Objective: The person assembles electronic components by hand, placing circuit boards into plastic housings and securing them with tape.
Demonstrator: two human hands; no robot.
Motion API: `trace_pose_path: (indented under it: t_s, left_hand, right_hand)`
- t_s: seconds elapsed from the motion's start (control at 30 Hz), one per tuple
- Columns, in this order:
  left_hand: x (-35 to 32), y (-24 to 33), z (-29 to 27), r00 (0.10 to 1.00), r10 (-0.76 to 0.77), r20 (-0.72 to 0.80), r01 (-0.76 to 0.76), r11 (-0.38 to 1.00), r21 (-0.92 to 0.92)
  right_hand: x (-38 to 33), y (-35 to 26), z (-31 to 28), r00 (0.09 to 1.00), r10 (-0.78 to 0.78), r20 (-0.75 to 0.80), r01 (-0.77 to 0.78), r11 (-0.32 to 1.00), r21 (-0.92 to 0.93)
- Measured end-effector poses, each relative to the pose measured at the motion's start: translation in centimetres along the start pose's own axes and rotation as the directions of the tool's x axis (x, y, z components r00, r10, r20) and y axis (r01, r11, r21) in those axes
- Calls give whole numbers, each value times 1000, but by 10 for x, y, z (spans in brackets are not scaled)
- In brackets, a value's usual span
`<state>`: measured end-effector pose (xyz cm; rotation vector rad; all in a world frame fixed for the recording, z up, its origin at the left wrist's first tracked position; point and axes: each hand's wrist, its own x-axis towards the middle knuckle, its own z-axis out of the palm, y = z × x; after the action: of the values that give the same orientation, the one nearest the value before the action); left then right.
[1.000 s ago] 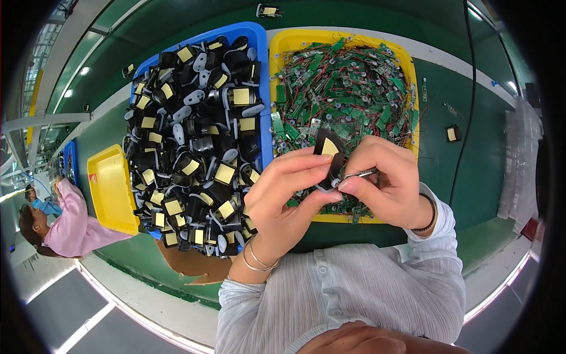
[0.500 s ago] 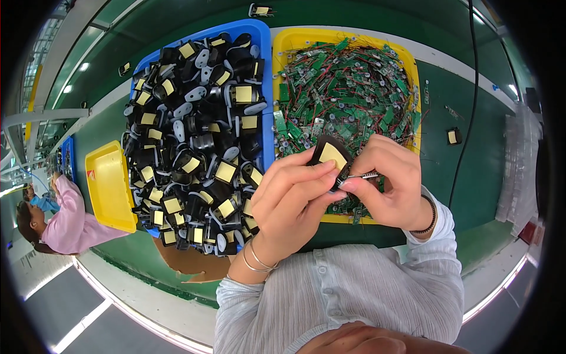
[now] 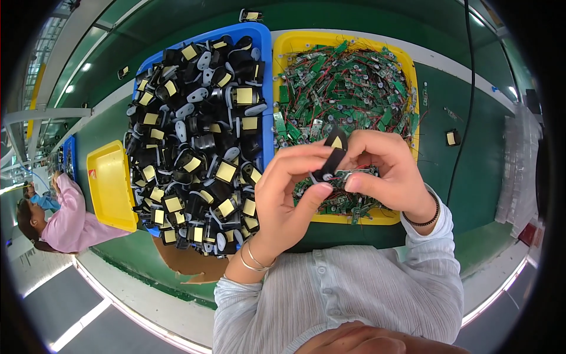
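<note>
Nearest you, your pale ribbed sleeves point(image 3: 354, 289) come up from six o'clock, with thin bangles point(image 3: 252, 259) on your left wrist and a dark band point(image 3: 425, 215) on your right. Your left hand point(image 3: 289, 194) pinches a small black part with a yellow patch point(image 3: 333, 152), thumb below and fingers curled over the top. Your right hand point(image 3: 386, 171) closes on the same part from three o'clock, fingertips narrow around its lower end, where thin red wires show. The part sits at the centre of the view, above the near edge of the yellow bin point(image 3: 407, 65). That bin, toward one o'clock, is full of green circuit boards point(image 3: 348, 88) and red wires. Touching it at eleven o'clock, a blue bin point(image 3: 262, 35) is heaped with black parts point(image 3: 200, 141) bearing yellow patches. A bare yellow tray point(image 3: 109, 183) lies at nine o'clock. Beyond it, at eight o'clock, a person in a pink top point(image 3: 71, 218) bends over the green bench point(image 3: 477, 159).
</note>
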<state>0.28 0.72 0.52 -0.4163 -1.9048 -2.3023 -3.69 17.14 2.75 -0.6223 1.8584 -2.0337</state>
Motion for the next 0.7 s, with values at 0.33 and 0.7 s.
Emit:
trace_pose_path:
  t_s: [0.33, 0.7]
  left_hand:
    - [-4, -2, -1, 1000, -24, -3, 23, 984, -177]
    - [-5, 3, -3, 999, 45, 18, -44, 996, -74]
  right_hand:
    - [-6, -6, 11, 992, -128, -2, 119, 925, -360]
    - [-7, -8, 11, 977, -212, -10, 183, 865, -467]
